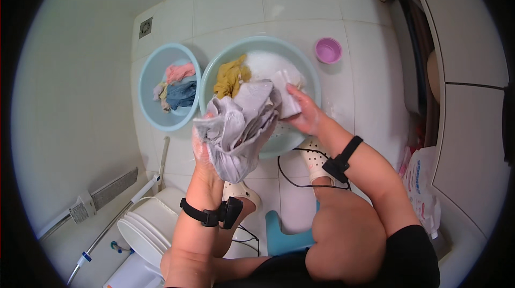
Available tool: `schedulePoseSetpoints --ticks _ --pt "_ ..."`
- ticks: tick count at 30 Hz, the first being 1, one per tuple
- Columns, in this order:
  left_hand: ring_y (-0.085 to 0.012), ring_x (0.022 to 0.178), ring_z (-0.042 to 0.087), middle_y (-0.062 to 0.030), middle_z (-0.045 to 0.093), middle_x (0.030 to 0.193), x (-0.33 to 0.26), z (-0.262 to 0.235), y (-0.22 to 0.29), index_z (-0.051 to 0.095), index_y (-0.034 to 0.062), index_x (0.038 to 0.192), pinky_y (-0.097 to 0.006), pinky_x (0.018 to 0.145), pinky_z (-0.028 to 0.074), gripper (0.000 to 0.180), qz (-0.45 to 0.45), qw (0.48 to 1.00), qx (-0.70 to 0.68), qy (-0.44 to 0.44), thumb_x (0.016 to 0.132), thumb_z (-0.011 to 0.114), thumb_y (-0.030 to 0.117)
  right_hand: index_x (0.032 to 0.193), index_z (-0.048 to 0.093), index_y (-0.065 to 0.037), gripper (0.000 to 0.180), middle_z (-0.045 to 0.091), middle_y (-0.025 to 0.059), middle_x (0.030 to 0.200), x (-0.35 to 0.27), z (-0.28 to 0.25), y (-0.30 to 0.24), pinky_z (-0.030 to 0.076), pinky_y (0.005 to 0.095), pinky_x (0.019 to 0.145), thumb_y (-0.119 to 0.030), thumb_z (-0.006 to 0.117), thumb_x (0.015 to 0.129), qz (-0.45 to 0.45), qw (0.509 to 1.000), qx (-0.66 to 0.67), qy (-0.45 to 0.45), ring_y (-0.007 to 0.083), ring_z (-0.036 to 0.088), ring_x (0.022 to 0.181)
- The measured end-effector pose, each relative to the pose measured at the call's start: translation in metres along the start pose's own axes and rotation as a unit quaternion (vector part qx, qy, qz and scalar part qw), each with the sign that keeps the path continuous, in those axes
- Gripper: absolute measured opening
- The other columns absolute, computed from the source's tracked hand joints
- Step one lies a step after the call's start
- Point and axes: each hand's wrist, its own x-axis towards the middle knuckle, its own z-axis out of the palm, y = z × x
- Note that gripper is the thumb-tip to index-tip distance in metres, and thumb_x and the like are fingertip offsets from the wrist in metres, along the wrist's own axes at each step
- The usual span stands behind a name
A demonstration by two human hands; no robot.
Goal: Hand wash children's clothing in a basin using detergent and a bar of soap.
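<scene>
A wet, bunched light grey garment [241, 127] hangs over the near left part of a large pale green basin [212, 65]. My left hand [200, 146] grips it from below and the left, its fingers mostly hidden by the folds. My right hand [306, 112] is closed around a flat white block [289, 97], pressed against the garment's right side; its exact kind is unclear. Below, in the basin, white suds [268, 65] float on the water, and a mustard-yellow cloth [232, 77] lies at the left rim.
Left of the large basin stands a smaller light blue basin [146, 92] with pink, blue and cream cloths. A small pink bowl [328, 51] sits to the right. White buckets [145, 229] and a mop [112, 231] are at lower left; a blue stool [287, 237] is near my legs.
</scene>
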Motion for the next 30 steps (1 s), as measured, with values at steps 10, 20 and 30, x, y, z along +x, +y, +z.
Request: schedulePoseSetpoints --ticks 10,20,30 --pt "-0.0243 0.1 0.055 -0.012 0.051 0.117 0.019 -0.019 -0.027 0.041 0.0035 0.123 -0.036 0.083 0.048 0.056 0.068 0.951 0.273 0.128 0.086 0.048 0.045 0.136 0.025 -0.014 0.054 0.042 0.0081 0.126 -0.028 0.068 -0.003 0.039 0.0354 0.094 -0.031 0.045 0.089 -0.041 0.972 0.124 -0.197 0.0231 0.046 0.111" --pt "-0.0249 0.112 0.047 -0.0124 0.045 0.123 0.011 -0.003 -0.054 0.03 0.008 0.131 -0.039 0.093 0.041 0.062 -0.068 0.987 0.139 0.044 0.086 0.049 0.046 0.133 0.035 -0.019 0.055 0.044 0.0191 0.112 -0.024 0.063 0.023 0.033 0.0363 0.092 -0.021 0.054 0.082 -0.39 0.779 -0.488 -0.057 0.0354 0.046 0.103" --pt "-0.0187 0.094 0.055 -0.0085 0.053 0.106 0.014 -0.006 -0.036 0.042 0.0033 0.119 -0.032 0.079 0.048 0.041 0.025 0.971 0.229 0.069 0.082 0.056 0.014 0.137 0.027 -0.011 0.063 0.031 0.0128 0.137 -0.029 0.053 -0.01 0.025 0.0322 0.102 -0.017 0.056 0.082 -0.234 0.915 -0.265 -0.193 0.0208 0.034 0.123"
